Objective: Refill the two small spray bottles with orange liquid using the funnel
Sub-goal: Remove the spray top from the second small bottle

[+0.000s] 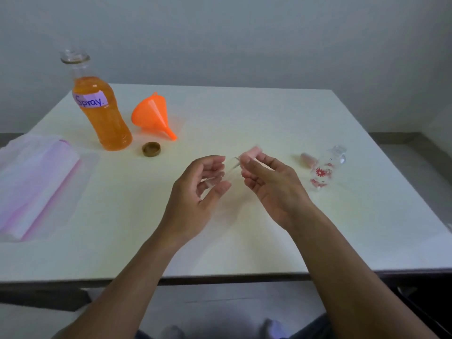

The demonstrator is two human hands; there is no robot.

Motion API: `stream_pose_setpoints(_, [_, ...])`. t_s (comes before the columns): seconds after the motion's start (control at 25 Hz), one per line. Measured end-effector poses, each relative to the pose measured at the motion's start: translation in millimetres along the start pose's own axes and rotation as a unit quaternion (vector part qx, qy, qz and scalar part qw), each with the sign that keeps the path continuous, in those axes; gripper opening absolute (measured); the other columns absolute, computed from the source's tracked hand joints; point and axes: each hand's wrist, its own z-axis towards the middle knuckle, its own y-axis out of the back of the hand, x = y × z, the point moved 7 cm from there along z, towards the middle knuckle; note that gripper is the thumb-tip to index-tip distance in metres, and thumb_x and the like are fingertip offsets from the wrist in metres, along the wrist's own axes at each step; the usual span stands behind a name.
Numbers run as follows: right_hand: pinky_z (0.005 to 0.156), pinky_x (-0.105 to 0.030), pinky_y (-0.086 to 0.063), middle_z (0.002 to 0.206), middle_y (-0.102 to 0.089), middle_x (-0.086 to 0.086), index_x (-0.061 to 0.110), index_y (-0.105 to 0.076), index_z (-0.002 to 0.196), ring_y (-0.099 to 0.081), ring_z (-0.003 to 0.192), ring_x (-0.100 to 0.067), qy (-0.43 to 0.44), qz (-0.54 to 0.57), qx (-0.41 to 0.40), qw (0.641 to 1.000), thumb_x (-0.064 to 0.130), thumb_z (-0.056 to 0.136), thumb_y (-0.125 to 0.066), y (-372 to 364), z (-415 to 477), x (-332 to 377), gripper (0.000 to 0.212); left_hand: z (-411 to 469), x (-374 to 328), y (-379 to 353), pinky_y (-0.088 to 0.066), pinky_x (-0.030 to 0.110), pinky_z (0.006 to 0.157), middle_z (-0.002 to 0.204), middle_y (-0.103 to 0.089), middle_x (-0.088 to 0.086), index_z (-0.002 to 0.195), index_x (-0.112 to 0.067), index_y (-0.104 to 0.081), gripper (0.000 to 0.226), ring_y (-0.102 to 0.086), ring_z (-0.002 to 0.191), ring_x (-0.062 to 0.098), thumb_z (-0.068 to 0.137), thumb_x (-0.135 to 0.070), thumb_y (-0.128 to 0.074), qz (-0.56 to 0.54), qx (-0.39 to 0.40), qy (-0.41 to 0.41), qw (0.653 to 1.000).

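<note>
Above the middle of the white table (244, 228), both hands hold one small clear spray bottle (228, 171), tilted and blurred. My left hand (195, 192) grips its clear body. My right hand (271, 182) pinches its pink spray top (249, 152). A second small clear bottle (326, 167) with red flower prints lies on its side at the right, a pinkish cap (308, 159) beside it. At the back left stands a large open bottle of orange liquid (102, 111) labelled "Spray". The orange funnel (152, 116) lies on its side next to it.
A brown bottle cap (151, 149) rests in front of the large bottle. A folded pink and white cloth or paper (36, 182) covers the table's left side. The table's front edge runs just above my forearms.
</note>
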Motion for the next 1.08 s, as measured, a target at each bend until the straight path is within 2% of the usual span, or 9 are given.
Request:
stream_pose_setpoints(0.2, [0.09,-0.03,-0.049,0.104,-0.071,0.0,0.001,-0.076,0.098,-0.063,0.093,-0.013,0.028,-0.05,0.059,0.997,0.01,0.091,-0.072,-8.8,6.5,2.5,0.011,-0.3,3.6,5.4,-0.05,0.009,0.08,0.103,-0.067,-0.014,0.124,-0.029,-0.059,0.042,-0.064,0.097,0.001,0.086,-0.044,-0.068,0.108,-0.02,0.024,0.994])
stream_pose_setpoints(0.28, [0.087,-0.028,-0.048,0.102,-0.072,0.005,0.004,-0.076,0.094,-0.063,0.093,-0.013,0.061,-0.092,0.075,0.991,0.01,0.094,-0.07,-13.6,5.3,5.9,0.008,-1.1,6.6,5.0,-0.053,0.016,0.071,0.089,-0.069,-0.01,0.118,-0.028,-0.063,0.039,-0.066,0.086,0.008,0.086,-0.051,-0.063,0.122,0.005,0.05,0.991])
stream_pose_setpoints(0.36, [0.083,-0.029,-0.046,0.1,-0.072,0.007,0.006,-0.076,0.093,-0.06,0.089,-0.014,0.088,-0.116,0.091,0.985,0.012,0.095,-0.069,-16.4,3.6,9.8,0.01,-2.4,7.5,2.1,-0.052,0.024,0.07,0.076,-0.068,-0.004,0.107,-0.023,-0.069,0.035,-0.065,0.075,0.01,0.093,-0.05,-0.052,0.074,0.061,0.068,0.993])
stream_pose_setpoints(0.48, [0.084,-0.03,-0.042,0.098,-0.071,0.01,0.007,-0.075,0.094,-0.055,0.087,-0.016,0.097,-0.101,0.147,0.979,0.012,0.095,-0.064,-22.7,-2.4,14.4,0.012,-6.5,4.8,-5.0,-0.047,0.026,0.066,0.062,-0.055,0.008,0.093,-0.014,-0.072,0.052,-0.053,0.063,0.018,0.099,-0.048,-0.033,-0.079,0.141,0.124,0.979])
stream_pose_setpoints(0.6, [0.092,-0.036,-0.043,0.106,-0.073,0.003,0.007,-0.072,0.113,-0.058,0.097,-0.023,0.101,-0.055,0.207,0.972,0.007,0.097,-0.058,-31.1,-8.7,19.8,0.021,-10.1,-0.5,-13.0,-0.042,0.028,0.062,0.059,-0.046,0.01,0.092,-0.013,-0.071,0.056,-0.045,0.061,0.02,0.097,-0.051,-0.03,-0.188,0.181,0.165,0.951])
stream_pose_setpoints(0.68, [0.097,-0.04,-0.045,0.125,-0.072,-0.004,0.011,-0.065,0.13,-0.064,0.116,-0.028,0.104,-0.048,0.208,0.971,0.007,0.095,-0.06,-29.6,-8.2,25.2,0.036,-10.1,-0.7,-16.1,-0.039,0.031,0.064,0.063,-0.051,0.011,0.101,-0.011,-0.069,0.054,-0.048,0.063,0.018,0.098,-0.049,-0.031,-0.199,0.19,0.175,0.945])
stream_pose_setpoints(0.76, [0.094,-0.039,-0.049,0.133,-0.068,-0.007,0.018,-0.06,0.138,-0.064,0.118,-0.026,0.098,-0.053,0.167,0.98,0.014,0.091,-0.068,-25.0,-7.0,29.3,0.048,-8.5,2.0,-15.4,-0.038,0.034,0.066,0.068,-0.054,0.013,0.108,-0.007,-0.066,0.054,-0.05,0.065,0.018,0.1,-0.047,-0.031,-0.198,0.184,0.183,0.945])
stream_pose_setpoints(0.92, [0.079,-0.031,-0.052,0.102,-0.073,0.006,0.027,-0.069,0.126,-0.068,0.09,-0.009,0.108,-0.181,0.066,0.975,0.048,0.069,-0.082,-21.1,-8.9,27.6,0.062,-8.9,4.9,-18.6,-0.041,0.033,0.066,0.072,-0.055,0.014,0.11,-0.007,-0.066,0.054,-0.052,0.067,0.017,0.101,-0.046,-0.029,-0.169,0.199,0.192,0.946])
stream_pose_setpoints(1.08, [0.086,-0.042,-0.049,0.098,-0.073,0.005,0.025,-0.069,0.126,-0.067,0.091,-0.012,0.041,-0.163,0.115,0.979,0.04,0.069,-0.086,-17.1,-2.4,19.9,0.061,-10.2,3.9,-21.4,-0.041,0.03,0.065,0.072,-0.055,0.014,0.112,-0.005,-0.065,0.055,-0.052,0.068,0.017,0.099,-0.047,-0.03,-0.173,0.204,0.186,0.945])
